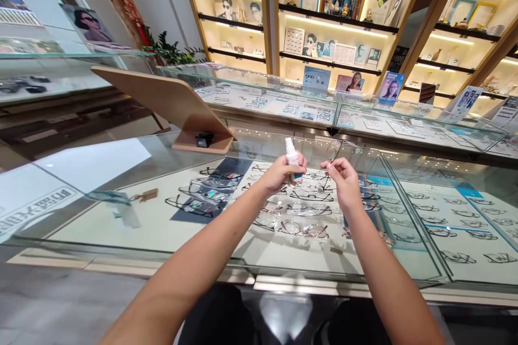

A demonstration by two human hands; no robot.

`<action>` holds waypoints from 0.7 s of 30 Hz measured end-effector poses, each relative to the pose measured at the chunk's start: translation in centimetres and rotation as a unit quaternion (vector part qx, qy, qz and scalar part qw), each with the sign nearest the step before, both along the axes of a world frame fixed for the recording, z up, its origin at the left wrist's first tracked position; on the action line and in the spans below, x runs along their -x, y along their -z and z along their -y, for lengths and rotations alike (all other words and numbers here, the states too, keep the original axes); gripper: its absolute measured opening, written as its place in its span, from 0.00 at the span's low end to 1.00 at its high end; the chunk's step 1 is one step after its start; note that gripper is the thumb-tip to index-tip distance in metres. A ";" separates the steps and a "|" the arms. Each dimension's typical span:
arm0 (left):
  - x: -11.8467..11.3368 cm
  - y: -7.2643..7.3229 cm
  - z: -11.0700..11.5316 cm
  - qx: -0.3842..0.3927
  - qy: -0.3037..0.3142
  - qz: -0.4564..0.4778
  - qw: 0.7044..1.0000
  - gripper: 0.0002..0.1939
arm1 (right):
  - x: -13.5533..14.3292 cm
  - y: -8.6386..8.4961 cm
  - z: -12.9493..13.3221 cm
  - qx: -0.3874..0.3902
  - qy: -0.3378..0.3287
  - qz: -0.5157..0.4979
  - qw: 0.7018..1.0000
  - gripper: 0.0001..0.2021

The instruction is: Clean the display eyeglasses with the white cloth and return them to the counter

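Note:
A small white spray bottle point(292, 155) stands nearly upright in my left hand point(278, 175), whose fingers are wrapped round its body. To the right, my right hand point(345, 179) pinches a thin-rimmed pair of eyeglasses point(333, 151) between thumb and fingers. The lenses rise above the fingertips, and the fine frame is hard to make out against the glass. Both hands are over a glass display counter point(194, 250), a short gap apart. Under its glass lie rows of eyeglasses point(308, 209), partly hidden by my hands and forearms.
A wooden-backed tilted mirror or stand point(157, 91) is on the counter at the left. On the counter's left side there is also a clear bluish object point(123, 209), possibly a reflection. Further glass cases point(283, 99) and lit shelves point(332, 16) stand behind.

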State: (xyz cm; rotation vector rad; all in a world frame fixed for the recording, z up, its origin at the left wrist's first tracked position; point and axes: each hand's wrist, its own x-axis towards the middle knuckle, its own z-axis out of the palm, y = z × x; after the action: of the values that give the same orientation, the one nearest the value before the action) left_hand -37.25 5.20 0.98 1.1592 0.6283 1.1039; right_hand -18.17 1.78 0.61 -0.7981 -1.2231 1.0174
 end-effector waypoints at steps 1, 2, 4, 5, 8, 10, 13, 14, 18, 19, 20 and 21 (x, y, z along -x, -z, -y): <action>0.1 -0.2 0.1 0.005 0.027 0.013 1.000 0.20 | 0.0 -0.1 0.1 0.002 -0.002 0.003 1.000 0.19; 0.1 -0.4 0.3 0.009 0.052 0.026 0.998 0.19 | 0.1 -0.2 0.3 0.004 -0.006 0.006 1.000 0.19; 0.2 -0.9 0.7 0.009 0.092 0.048 0.995 0.17 | 0.1 -0.2 0.4 0.004 -0.015 0.014 1.000 0.19; 0.2 -1.1 1.0 0.006 0.106 0.054 0.993 0.18 | 0.2 -0.2 0.5 0.004 -0.020 0.020 1.000 0.19; 0.1 -1.5 1.6 -0.020 0.125 0.040 0.991 0.29 | 0.4 -0.2 0.7 0.007 -0.041 0.038 0.998 0.20; 0.1 -1.6 1.8 -0.039 0.131 0.011 0.991 0.40 | 0.6 -0.3 0.8 0.011 -0.057 0.048 0.997 0.21; 0.3 -1.5 1.5 -0.060 0.136 -0.020 0.989 0.46 | 0.6 -0.4 1.0 0.015 -0.076 0.059 0.995 0.23; 0.3 -1.4 1.4 -0.067 0.139 -0.026 0.988 0.46 | 0.6 -0.4 1.0 0.017 -0.082 0.061 0.995 0.23; 0.6 -1.3 1.0 -0.099 0.155 -0.038 0.982 0.48 | 0.5 -0.6 1.1 0.028 -0.106 0.059 0.992 0.23; 0.6 -1.3 0.9 -0.105 0.151 -0.046 0.982 0.48 | 0.5 -0.6 1.1 0.032 -0.113 0.058 0.991 0.23; 0.6 -1.2 0.9 -0.112 0.138 -0.058 0.982 0.48 | 0.5 -0.6 1.2 0.036 -0.121 0.057 0.990 0.23; 0.6 -1.0 0.8 -0.122 0.117 -0.075 0.983 0.48 | 0.6 -0.7 1.2 0.040 -0.130 0.055 0.989 0.23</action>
State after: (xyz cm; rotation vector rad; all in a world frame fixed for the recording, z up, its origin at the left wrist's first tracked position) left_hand -37.85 4.35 2.02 1.4981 0.4648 0.9160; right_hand -18.72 0.55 1.27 -0.7785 -1.4132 1.2537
